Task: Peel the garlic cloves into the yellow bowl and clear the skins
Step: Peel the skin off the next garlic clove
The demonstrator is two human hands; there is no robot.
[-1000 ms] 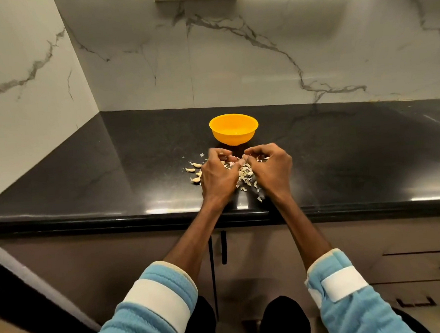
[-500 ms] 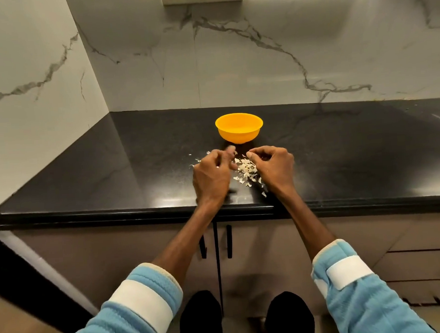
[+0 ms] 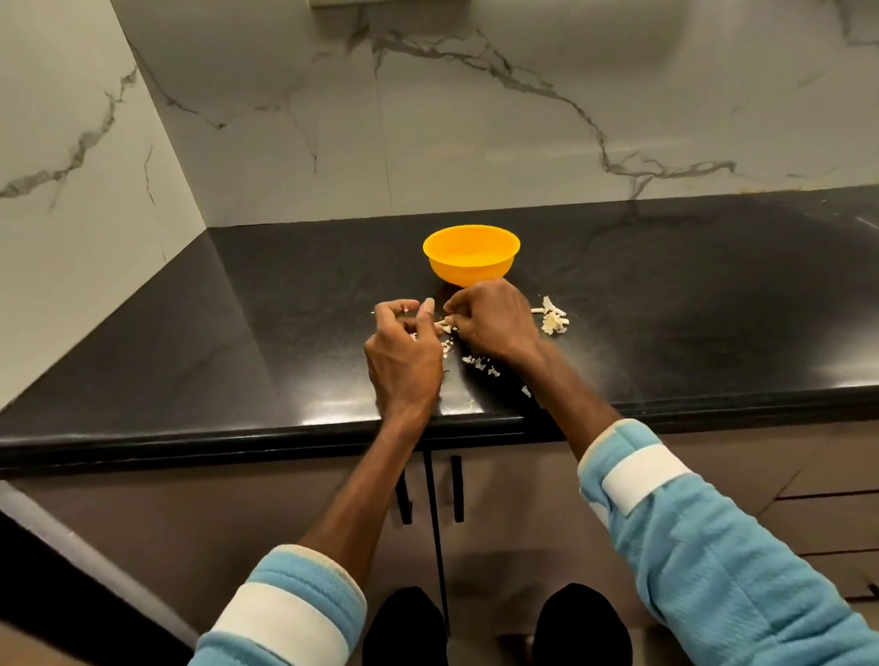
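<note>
Hands work low over the thinned-out garlic skins, just in front of the yellow bowl.

A second ago both hands were bunched over one dense pile. Now the left hand [image 3: 403, 355] sits a little left with fingers curled and thumb up; I cannot tell if it holds anything. The right hand [image 3: 493, 324] pinches a pale bit [image 3: 444, 324] between the two hands, clove or skin unclear. The pile between them is down to loose skins [image 3: 480, 363] near the counter [image 3: 683, 318] edge, and a clump of skins [image 3: 554, 320] now shows just right of the right hand. The yellow bowl [image 3: 471, 261] stands upright just behind the right hand, in the same spot on the counter, with no cloves visible inside. Probably peeling is still going on and the skins are not yet cleared.
</note>
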